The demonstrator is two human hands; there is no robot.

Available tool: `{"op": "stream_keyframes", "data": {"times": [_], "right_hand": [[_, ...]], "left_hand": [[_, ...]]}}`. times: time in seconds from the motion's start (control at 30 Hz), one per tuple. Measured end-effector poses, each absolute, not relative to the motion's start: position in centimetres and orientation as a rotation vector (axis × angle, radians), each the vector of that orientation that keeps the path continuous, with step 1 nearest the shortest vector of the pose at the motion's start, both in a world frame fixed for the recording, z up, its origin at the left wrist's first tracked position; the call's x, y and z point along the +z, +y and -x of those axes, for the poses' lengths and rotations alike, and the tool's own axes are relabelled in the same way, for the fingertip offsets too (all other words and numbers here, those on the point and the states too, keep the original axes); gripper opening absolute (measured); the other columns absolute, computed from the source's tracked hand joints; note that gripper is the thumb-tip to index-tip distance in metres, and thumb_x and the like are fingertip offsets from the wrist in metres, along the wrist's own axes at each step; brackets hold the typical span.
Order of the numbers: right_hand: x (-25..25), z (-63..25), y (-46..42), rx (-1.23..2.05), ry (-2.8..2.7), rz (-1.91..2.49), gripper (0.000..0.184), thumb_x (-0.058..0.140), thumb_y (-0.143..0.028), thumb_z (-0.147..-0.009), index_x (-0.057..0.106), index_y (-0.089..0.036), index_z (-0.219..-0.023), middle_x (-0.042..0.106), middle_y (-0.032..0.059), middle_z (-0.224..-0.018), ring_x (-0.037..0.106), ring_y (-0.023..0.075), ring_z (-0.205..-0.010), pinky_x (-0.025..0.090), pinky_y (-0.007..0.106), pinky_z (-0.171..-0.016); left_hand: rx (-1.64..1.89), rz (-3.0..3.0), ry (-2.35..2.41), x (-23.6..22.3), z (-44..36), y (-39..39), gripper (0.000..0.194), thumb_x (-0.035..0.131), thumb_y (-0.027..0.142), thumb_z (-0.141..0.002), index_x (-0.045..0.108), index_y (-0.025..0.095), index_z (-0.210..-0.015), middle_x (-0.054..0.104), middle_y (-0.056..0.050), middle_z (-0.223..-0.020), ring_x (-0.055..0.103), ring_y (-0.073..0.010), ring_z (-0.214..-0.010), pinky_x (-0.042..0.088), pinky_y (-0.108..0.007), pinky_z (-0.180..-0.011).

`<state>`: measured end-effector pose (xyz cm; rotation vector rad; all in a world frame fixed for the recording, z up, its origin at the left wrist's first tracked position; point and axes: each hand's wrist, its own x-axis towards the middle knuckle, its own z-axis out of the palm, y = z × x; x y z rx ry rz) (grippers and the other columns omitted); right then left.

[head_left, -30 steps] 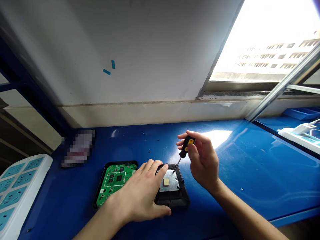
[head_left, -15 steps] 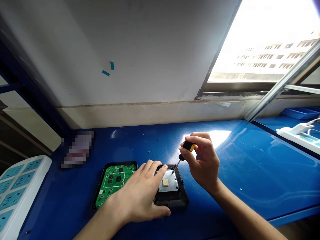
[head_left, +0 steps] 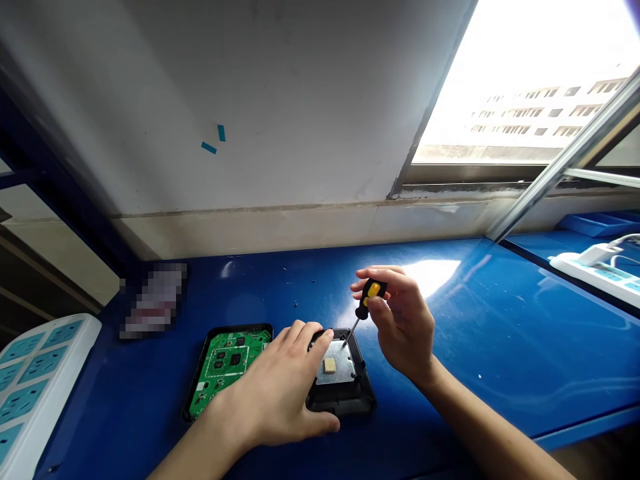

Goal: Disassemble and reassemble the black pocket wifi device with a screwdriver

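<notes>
My right hand (head_left: 407,320) is closed around the black-and-yellow handle of a screwdriver (head_left: 373,293). Its shaft slants down to the left, and the tip meets the upper right corner of a metal plate (head_left: 340,370). That plate, with a small beige pad (head_left: 329,365) on it, lies inside a black plastic cover (head_left: 367,393). Across the cover's left side, my left hand (head_left: 285,387) grips it, fingers at the far edge and thumb at the near side. Left of that, partly behind my left hand, a green circuit board (head_left: 225,360) sits in another black shell.
Tiny dark screws (head_left: 295,304) lie on the blue table (head_left: 480,320) behind the cover. A white power strip (head_left: 45,373) stands at the left, another strip (head_left: 607,270) at the right. A blurred-out item (head_left: 155,300) lies back left, before the wall.
My right hand's fingers have shifted and the screwdriver handle has turned, showing more yellow. Its tip stays at the same corner. My left hand keeps its hold; the view has moved slightly.
</notes>
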<state>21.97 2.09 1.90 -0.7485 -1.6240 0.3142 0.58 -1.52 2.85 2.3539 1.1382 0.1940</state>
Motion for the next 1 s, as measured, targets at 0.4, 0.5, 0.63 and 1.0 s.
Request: {"op": "stream_keyframes", "data": {"times": [0.4,0.5,0.63,1.0], "right_hand": [[2.02,-21.67,2.15,0.336,-1.603,0.839,0.038,0.054,-0.014,-0.099,0.058,-0.03,-0.133,0.072,0.0032,-0.114,0.074,0.0144,-0.078,0.065,0.033,-0.066],[1.85,-21.72,2.09,0.352,-1.596,0.817,0.039,0.047,-0.014,-0.102,0.055,-0.031,-0.136,0.072,0.0046,-0.122,0.075,0.0144,-0.081,0.065,0.034,-0.067],[2.04,-21.75,2.25,0.33,-1.535,0.781,0.037,0.044,-0.015,-0.103,0.056,-0.03,-0.134,0.072,0.0056,-0.124,0.076,0.0153,-0.083,0.067,0.035,-0.067],[2.22,-21.84,2.27,0.299,-1.478,0.771,0.034,0.048,-0.013,-0.101,0.059,-0.03,-0.129,0.073,0.0016,-0.112,0.073,0.0114,-0.073,0.065,0.028,-0.061]], "left_hand": [[0.172,-2.389,1.147,2.85,-0.75,-1.42,0.098,0.084,0.051,-0.072,0.043,0.021,-0.155,0.048,-0.014,-0.153,0.044,-0.0375,-0.139,0.042,-0.055,-0.117],[0.162,-2.384,1.145,2.83,-0.67,-1.44,0.098,0.084,0.051,-0.072,0.042,0.022,-0.156,0.048,-0.013,-0.154,0.045,-0.0373,-0.139,0.042,-0.055,-0.117],[0.13,-2.376,1.151,2.98,-0.66,-1.49,0.1,0.083,0.053,-0.073,0.04,0.021,-0.157,0.046,-0.014,-0.155,0.042,-0.0394,-0.141,0.039,-0.057,-0.118],[0.09,-2.355,1.159,3.44,-0.74,-1.5,0.103,0.084,0.053,-0.074,0.038,0.019,-0.159,0.043,-0.015,-0.159,0.037,-0.041,-0.146,0.036,-0.057,-0.121]]}}
